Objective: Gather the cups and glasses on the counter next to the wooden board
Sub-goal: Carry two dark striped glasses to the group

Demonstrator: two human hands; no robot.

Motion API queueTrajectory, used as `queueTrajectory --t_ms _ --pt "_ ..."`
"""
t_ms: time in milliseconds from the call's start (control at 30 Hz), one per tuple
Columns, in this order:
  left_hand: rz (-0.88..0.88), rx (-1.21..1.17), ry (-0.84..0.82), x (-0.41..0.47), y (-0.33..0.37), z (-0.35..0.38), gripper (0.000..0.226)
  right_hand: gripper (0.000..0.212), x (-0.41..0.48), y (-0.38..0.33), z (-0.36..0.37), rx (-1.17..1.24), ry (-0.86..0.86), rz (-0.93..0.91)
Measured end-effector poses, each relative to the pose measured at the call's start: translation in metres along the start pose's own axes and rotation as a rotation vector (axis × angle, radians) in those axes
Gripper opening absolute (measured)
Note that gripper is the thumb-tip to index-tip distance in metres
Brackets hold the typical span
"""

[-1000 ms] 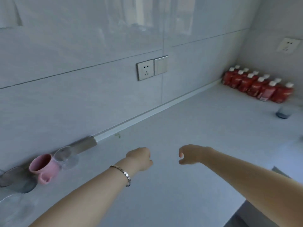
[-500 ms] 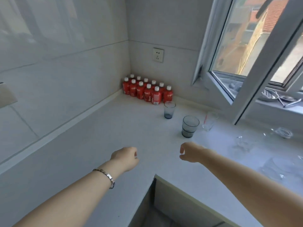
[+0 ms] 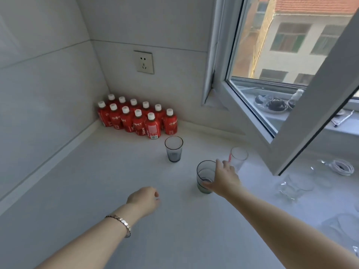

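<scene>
Reaching right hand [image 3: 223, 179] around tinted glass [image 3: 205, 176]

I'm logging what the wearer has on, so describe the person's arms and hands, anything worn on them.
Both arms are bare with no sleeves in view and no gloves. The left hand has a silver metal link bracelet around its wrist. The right hand shows no bracelet, watch or ring that I can see.

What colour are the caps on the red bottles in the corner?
White, clearest in the head view: bottle caps.
</scene>
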State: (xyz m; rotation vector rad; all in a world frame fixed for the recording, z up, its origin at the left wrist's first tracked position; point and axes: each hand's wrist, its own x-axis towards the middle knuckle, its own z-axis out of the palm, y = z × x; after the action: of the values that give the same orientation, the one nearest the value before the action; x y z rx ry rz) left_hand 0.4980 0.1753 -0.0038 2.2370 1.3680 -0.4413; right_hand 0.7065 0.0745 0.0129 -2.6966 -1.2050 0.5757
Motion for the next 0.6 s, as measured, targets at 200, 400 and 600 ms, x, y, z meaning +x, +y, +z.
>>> queueTrajectory --t_ms 200,400,600 --pt "-0.009 -0.01 -0.03 0.074 -0.007 -0.03 0.036 0.101 0.047 -0.014 0.014 0.011 -0.088 -0.02" --pt "0.092 -0.055 0.091 0.123 0.02 -0.054 0.081 0.09 0.044 0.001 0.015 0.073 -0.109 -0.033" --pt "0.139 -0.13 0.084 0.17 0.069 -0.064 0.108 0.09 0.042 0.011 -0.005 0.1 -0.101 0.012"
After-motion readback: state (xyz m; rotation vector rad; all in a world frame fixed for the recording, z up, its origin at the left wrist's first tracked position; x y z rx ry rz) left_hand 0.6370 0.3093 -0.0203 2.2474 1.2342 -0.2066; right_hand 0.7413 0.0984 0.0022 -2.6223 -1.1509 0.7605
